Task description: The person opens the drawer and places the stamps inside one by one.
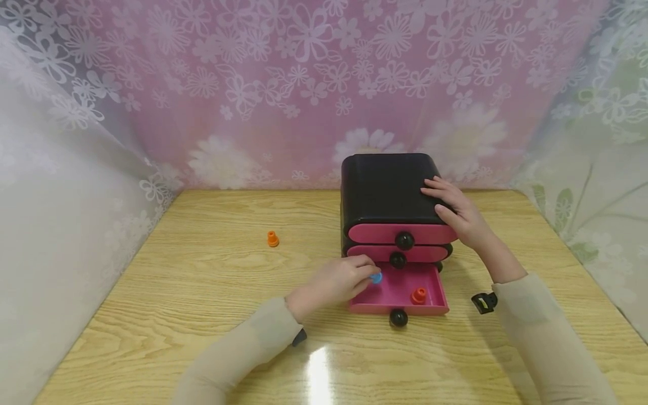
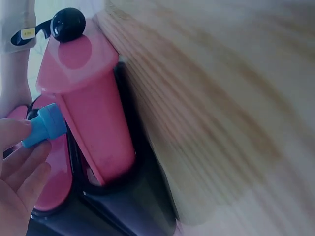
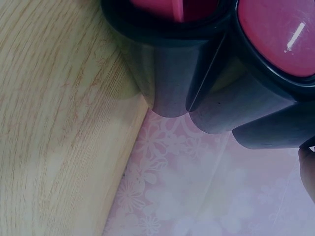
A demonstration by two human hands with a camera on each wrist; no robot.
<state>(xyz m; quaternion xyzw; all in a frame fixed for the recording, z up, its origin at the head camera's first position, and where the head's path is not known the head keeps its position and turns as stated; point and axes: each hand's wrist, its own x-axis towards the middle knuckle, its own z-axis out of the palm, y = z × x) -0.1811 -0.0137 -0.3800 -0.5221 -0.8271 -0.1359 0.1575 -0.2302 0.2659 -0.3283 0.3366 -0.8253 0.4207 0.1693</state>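
Observation:
My left hand (image 1: pixel 340 280) pinches a small blue stepped peg (image 2: pixel 45 125) between thumb and fingers, over the left side of the pulled-out bottom drawer (image 1: pixel 397 284). Inside that pink drawer, near its front right, stands a red-orange peg (image 1: pixel 418 296). My right hand (image 1: pixel 458 216) rests on the right edge of the black cabinet (image 1: pixel 392 185), fingers spread on its top. The two upper drawers are pushed in, each with a round black knob (image 1: pixel 404 241). In the right wrist view only a bit of the right hand (image 3: pixel 308 169) shows at the edge.
An orange peg (image 1: pixel 273 239) stands on the wooden table (image 1: pixel 212 270) left of the cabinet. Flowered curtains (image 1: pixel 283 101) hang behind the table and along both sides. The open drawer's knob (image 1: pixel 398 318) juts toward the front.

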